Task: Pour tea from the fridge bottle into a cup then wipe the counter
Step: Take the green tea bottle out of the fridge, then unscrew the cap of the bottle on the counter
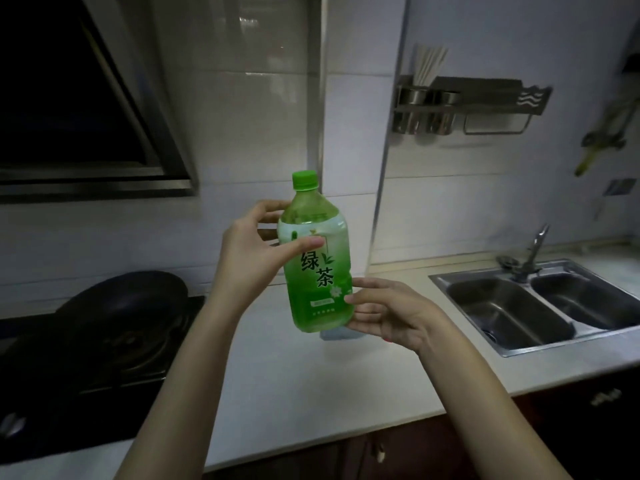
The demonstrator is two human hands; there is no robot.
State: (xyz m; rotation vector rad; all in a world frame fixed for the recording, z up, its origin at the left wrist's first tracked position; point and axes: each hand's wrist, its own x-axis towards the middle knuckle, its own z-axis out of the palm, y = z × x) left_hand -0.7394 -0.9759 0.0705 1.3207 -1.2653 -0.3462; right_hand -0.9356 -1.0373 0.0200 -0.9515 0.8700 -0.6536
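Note:
A green tea bottle (pixel 317 268) with a green screw cap and a green label is held upright in the air above the white counter (pixel 298 379). My left hand (pixel 256 247) grips its upper part, thumb across the front and fingers round the back. My right hand (pixel 388 313) holds it near the bottom from the right side. The cap is on. Just behind the bottle's base a bit of pale blue cloth (pixel 337 336) lies on the counter, mostly hidden. No cup is in view.
A black gas hob (pixel 86 368) with a dark pan (pixel 128 299) stands at the left under a range hood (pixel 79 133). A steel double sink (pixel 540 306) with a tap (pixel 535 251) is at the right. A utensil rack (pixel 464 105) hangs on the wall.

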